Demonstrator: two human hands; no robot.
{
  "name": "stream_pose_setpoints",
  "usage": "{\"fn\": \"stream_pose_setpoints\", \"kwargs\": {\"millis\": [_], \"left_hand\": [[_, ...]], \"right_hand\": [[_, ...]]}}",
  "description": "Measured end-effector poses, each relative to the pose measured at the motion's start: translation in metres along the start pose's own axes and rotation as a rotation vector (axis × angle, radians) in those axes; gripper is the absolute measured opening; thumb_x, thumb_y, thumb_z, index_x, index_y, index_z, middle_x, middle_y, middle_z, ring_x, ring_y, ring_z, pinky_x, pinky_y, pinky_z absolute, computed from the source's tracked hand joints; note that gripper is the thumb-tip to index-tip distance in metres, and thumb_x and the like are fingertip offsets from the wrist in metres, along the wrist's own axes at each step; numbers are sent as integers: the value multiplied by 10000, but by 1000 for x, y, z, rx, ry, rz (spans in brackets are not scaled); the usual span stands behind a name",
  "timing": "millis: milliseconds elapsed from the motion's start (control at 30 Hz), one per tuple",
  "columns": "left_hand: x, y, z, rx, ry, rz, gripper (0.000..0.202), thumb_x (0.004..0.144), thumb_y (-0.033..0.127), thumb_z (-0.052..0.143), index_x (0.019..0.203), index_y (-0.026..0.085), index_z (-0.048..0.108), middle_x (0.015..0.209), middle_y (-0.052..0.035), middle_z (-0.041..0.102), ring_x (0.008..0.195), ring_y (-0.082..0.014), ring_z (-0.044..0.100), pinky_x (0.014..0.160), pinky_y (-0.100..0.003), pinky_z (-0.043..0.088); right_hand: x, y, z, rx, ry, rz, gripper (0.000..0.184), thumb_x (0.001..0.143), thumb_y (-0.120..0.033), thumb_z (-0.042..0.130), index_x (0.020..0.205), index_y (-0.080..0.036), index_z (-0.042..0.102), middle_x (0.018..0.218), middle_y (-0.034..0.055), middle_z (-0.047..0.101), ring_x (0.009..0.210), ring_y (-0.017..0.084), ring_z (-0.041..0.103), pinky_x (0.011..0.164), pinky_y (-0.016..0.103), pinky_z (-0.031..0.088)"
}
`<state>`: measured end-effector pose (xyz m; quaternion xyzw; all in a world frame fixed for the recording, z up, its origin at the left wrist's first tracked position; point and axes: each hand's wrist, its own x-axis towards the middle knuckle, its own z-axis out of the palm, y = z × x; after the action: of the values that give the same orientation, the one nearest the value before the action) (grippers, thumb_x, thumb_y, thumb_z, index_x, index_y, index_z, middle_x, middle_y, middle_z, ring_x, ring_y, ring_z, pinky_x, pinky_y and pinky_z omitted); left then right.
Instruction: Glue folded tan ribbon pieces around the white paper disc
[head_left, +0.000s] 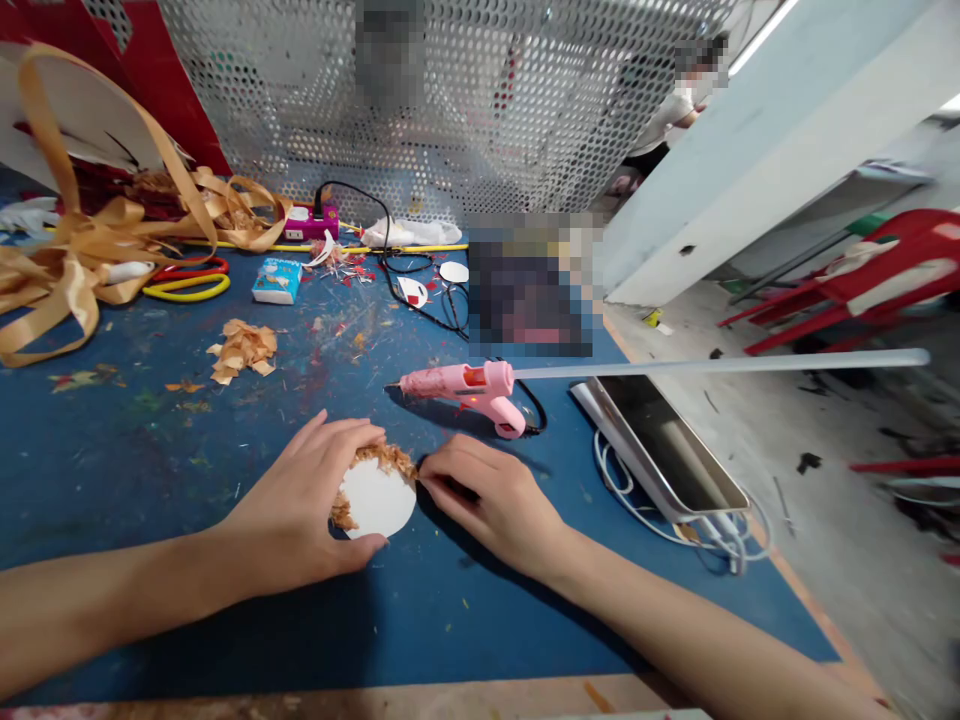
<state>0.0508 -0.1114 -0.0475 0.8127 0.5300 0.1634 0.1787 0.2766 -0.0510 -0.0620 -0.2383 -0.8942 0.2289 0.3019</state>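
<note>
A round white disc (384,500) lies on the blue tabletop, its upper and left edge lined with crinkled tan ribbon pieces (390,457). My left hand (315,495) curves around the disc's left side, thumb at the lower rim and fingers over the top, gripping it. At the disc's right edge, the fingertips of my right hand (487,495) pinch a small tan ribbon piece, mostly hidden by the fingers. Just beyond both hands rests a pink glue gun (465,385), nozzle to the left, with a long clear glue stick (720,366) sticking out of its back.
A pile of tan ribbon scraps (244,350) lies at mid-left. Behind it are a blue box (277,281), yellow-handled scissors (187,284), looped tan ribbon (82,260) and a purple power strip (311,223). A phone-like device (671,440) with white cables stands right. A perforated metal panel (450,120) backs the table.
</note>
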Motion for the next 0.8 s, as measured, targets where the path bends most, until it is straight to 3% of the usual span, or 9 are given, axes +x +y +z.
{"fn": "stream_pose_setpoints", "kwargs": {"millis": [300, 800], "left_hand": [[-1, 1, -2, 8, -53, 87, 782, 713, 189, 585, 1419, 188, 248, 1443, -112, 470, 1416, -274, 326, 1198, -548, 123], [0, 2, -2, 21, -68, 97, 776, 708, 190, 574, 1424, 179, 273, 1443, -114, 474, 1417, -284, 324, 1197, -544, 119]], "right_hand": [[1, 2, -8, -38, -44, -137, 169, 997, -163, 401, 963, -156, 566, 810, 49, 607, 730, 135, 555, 661, 241, 514], [1, -2, -11, -278, -230, -173, 347, 1019, -181, 281, 942, -139, 617, 885, 73, 614, 798, 160, 567, 703, 257, 519]]}}
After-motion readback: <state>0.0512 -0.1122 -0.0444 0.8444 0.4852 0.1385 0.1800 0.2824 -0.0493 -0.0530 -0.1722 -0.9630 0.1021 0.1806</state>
